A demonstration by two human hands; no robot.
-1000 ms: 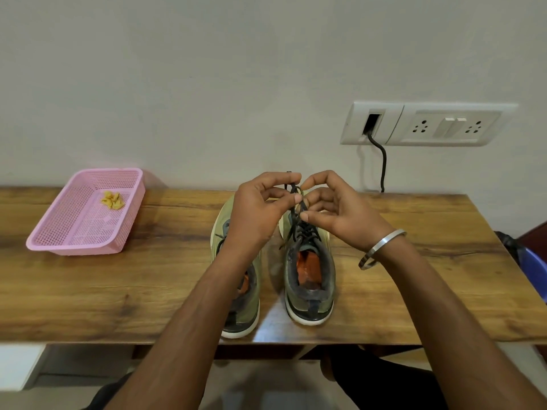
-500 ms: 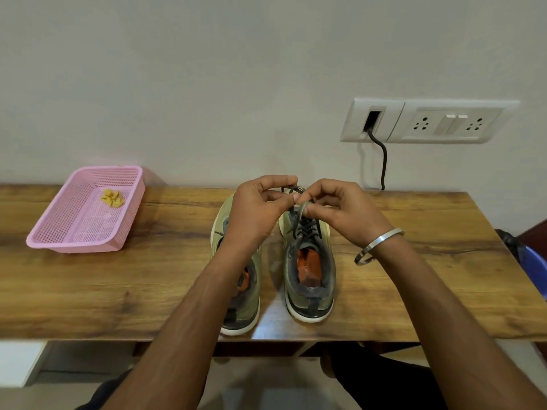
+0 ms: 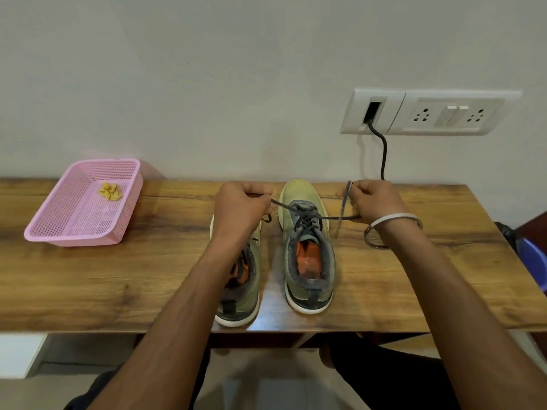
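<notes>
Pinching one lace end apiece, fingers curled tight: left hand, right hand. Pulled taut sideways over right shoe, beside left shoe; two shoes on counter. One pink basket at left.

Pink mesh basket on the wooden table holds yellow bits, perhaps snacks; black cable leaves wall socket panel.

Dark lace taut across olive shoe
</notes>
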